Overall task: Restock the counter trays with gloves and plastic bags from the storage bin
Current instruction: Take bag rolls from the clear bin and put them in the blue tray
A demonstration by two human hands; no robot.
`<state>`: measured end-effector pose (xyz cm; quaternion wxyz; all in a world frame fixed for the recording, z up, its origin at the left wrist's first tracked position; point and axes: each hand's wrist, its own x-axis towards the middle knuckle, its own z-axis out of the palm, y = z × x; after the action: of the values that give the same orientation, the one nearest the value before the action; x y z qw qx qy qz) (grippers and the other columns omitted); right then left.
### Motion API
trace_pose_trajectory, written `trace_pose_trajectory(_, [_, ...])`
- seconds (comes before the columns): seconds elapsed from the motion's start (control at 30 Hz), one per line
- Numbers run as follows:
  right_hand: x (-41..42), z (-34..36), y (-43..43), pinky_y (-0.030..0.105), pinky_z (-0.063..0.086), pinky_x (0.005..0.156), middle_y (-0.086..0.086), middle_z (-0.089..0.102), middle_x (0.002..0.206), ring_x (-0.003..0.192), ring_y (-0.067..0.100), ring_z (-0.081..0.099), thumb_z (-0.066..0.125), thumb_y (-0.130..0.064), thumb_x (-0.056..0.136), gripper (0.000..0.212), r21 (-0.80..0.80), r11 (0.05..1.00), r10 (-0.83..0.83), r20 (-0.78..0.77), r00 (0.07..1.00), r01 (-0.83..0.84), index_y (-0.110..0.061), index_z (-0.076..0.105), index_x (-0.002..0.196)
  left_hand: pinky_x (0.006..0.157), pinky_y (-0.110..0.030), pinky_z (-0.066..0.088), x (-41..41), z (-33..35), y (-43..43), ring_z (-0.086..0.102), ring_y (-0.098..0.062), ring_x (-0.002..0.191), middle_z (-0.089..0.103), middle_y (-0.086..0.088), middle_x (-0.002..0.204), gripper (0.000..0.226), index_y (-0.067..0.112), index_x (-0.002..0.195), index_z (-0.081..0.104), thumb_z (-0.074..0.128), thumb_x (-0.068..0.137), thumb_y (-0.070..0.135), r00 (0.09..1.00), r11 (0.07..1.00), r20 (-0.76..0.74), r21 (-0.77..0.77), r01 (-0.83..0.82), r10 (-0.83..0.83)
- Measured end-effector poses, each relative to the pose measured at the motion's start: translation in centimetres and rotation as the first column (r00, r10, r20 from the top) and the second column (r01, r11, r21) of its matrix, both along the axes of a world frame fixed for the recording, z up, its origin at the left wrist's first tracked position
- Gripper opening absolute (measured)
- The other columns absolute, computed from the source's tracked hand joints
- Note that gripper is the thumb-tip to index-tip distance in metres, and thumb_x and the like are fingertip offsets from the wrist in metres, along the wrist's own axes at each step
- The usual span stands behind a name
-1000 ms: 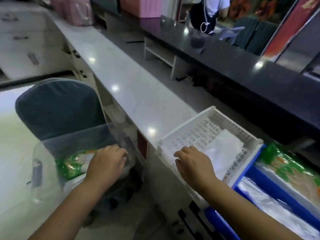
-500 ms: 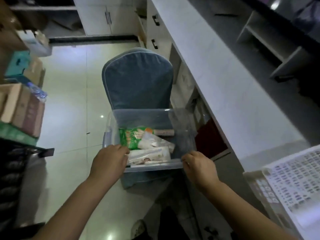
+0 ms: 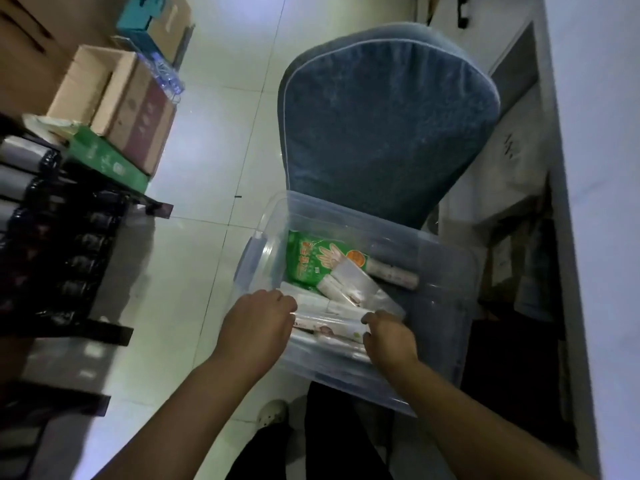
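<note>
A clear plastic storage bin (image 3: 446,306) sits on a blue chair (image 3: 384,123). Inside lie a green pack of gloves (image 3: 311,261), a pale roll (image 3: 393,273) and several clear-wrapped packs of plastic bags. Both my hands are inside the bin at its near side. My left hand (image 3: 256,323) grips the left end of a long clear-wrapped pack (image 3: 329,322). My right hand (image 3: 389,337) grips the same pack's right end. The counter trays are out of view.
A white counter edge (image 3: 595,168) runs along the right, with dark shelves under it. Cardboard boxes (image 3: 124,102) and a dark rack (image 3: 59,258) stand at the left. Pale floor tiles (image 3: 207,168) lie between them and the chair. My shoe (image 3: 273,412) shows below the bin.
My view has swung from the counter trays down to the bin. My right hand left the white tray, and both hands moved from the bin's rim onto the wrapped pack inside.
</note>
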<state>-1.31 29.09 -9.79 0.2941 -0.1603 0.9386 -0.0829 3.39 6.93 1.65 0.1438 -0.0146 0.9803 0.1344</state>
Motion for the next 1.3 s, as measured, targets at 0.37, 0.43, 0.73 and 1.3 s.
trace_pose_trajectory(0.37, [-1.5, -8.8, -1.6, 0.037, 0.050, 0.076, 0.014, 0.066, 0.102, 0.094, 0.032, 0.062, 0.069, -0.014, 0.070, 0.035, 0.055, 0.952, 0.302, -0.017, 0.953, -0.301, -0.010, 0.064, 0.105, 0.053, -0.028, 0.050, -0.7, -6.7, -0.6, 0.064, -0.023, 0.057, 0.069, -0.001, 0.066, 0.011, 0.017, 0.075, 0.071, 0.074, 0.070, 0.008, 0.981, 0.985, 0.104, 0.039, -0.168, 0.163])
trace_pose_trajectory(0.43, [-1.7, -9.9, -1.1, 0.039, 0.042, 0.089, 0.017, 0.055, 0.121, 0.112, 0.032, 0.051, 0.051, -0.011, 0.084, 0.036, 0.050, 0.946, 0.317, 0.052, 0.947, -0.320, -0.007, 0.052, 0.120, 0.051, -0.025, 0.049, -1.0, -7.0, -0.5, 0.063, -0.021, 0.055, 0.068, 0.001, 0.064, 0.010, 0.019, 0.072, 0.070, 0.069, 0.070, 0.009, 0.985, 0.992, 0.118, 0.014, -0.128, 0.125])
trace_pose_trajectory(0.73, [-3.3, -6.5, -0.5, 0.022, 0.047, 0.082, 0.002, 0.065, 0.103, 0.094, 0.015, 0.061, 0.074, -0.021, 0.075, 0.037, -0.174, 0.898, -0.210, 0.637, 0.742, 0.404, -0.010, 0.066, 0.109, 0.084, -0.033, 0.043, -1.6, -6.5, -0.3, 0.057, -0.027, 0.103, 0.062, -0.007, 0.116, 0.038, 0.017, 0.121, 0.057, 0.057, 0.083, 0.011, 0.969, 0.990, 0.203, -0.001, -0.142, 0.139])
trace_pose_trajectory(1.3, [-6.7, -5.5, -4.2, 0.033, 0.051, 0.079, 0.003, 0.069, 0.097, 0.089, 0.020, 0.064, 0.069, -0.029, 0.083, 0.026, -0.348, 0.779, -0.384, 0.393, 0.836, 0.522, -0.013, 0.069, 0.102, 0.055, -0.025, 0.046, 0.5, -3.9, -3.3, 0.062, -0.022, 0.058, 0.065, -0.007, 0.071, 0.057, 0.015, 0.090, 0.068, 0.090, 0.041, 0.035, 0.943, 0.971, 0.295, -0.224, -0.090, 0.155])
